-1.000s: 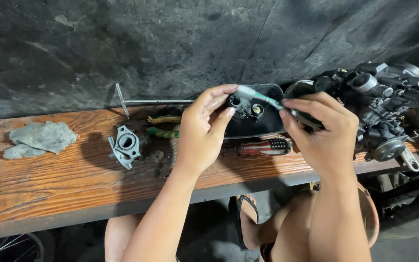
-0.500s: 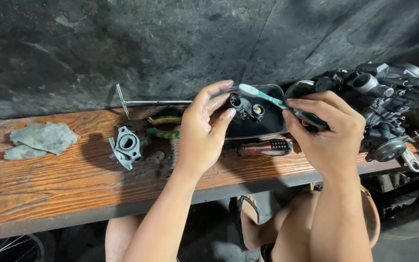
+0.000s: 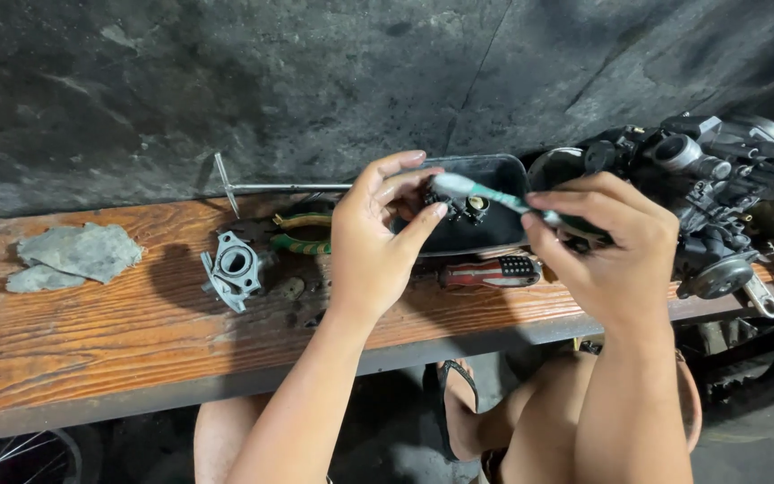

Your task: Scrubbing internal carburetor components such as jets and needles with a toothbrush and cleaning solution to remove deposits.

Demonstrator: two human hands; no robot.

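A wooden counter (image 3: pixel 91 332) is carrying a black tray (image 3: pixel 485 215). Above the tray, the left hand (image 3: pixel 378 237) is pinching a small dark metal part (image 3: pixel 459 204), while the right hand (image 3: pixel 606 246) is gripping a green-handled toothbrush (image 3: pixel 485 193), its bristles touching the part.

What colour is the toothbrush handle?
Teal-green and white plastic toothbrush, gripped by the right hand; head view shows it.

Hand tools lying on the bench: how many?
3: a T-handle wrench by the wall, green-handled pliers beneath it, a red-handled screwdriver below the black tray. Others may be hidden behind the hands.
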